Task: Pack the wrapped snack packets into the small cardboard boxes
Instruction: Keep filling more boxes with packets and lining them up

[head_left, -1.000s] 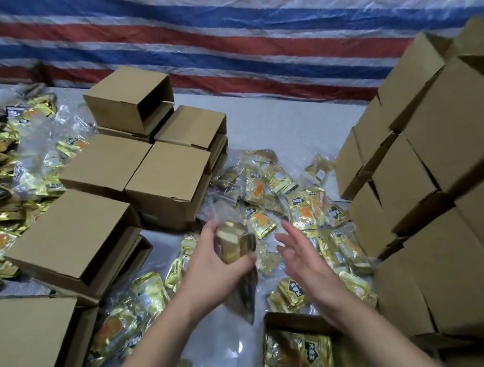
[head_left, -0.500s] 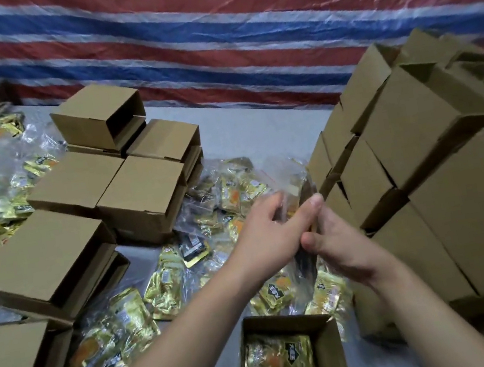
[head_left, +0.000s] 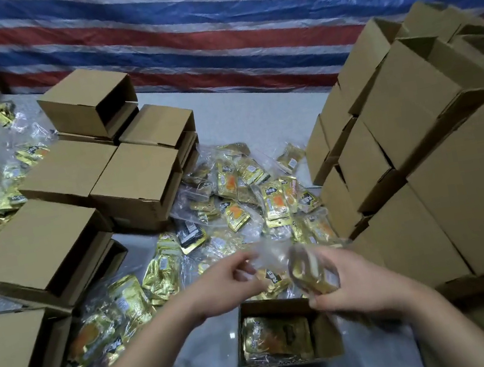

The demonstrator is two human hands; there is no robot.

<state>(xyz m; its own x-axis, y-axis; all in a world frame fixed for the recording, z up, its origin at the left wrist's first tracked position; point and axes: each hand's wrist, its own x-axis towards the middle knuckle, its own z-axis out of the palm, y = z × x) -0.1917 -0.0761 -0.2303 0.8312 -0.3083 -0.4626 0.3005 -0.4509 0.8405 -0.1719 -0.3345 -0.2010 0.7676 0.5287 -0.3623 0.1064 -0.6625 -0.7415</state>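
Starting at the left, closed cardboard boxes (head_left: pixel 38 244) sit stacked on the bench (head_left: pixel 243 119) beside loose gold packets (head_left: pixel 159 272). The left hand (head_left: pixel 222 285) pinches the edge of a clear wrapper (head_left: pixel 268 255) with curled fingers. Just below, near the front, an open small box (head_left: pixel 325 338) holds one gold packet (head_left: pixel 275 340) lying flat. The right hand (head_left: pixel 349 287) has its grip closed round a wrapped packet (head_left: pixel 310 274), blurred, held above the box's far right corner. More packets (head_left: pixel 252 194) lie heaped beyond. Taller box stacks (head_left: pixel 420 155) fill the right.
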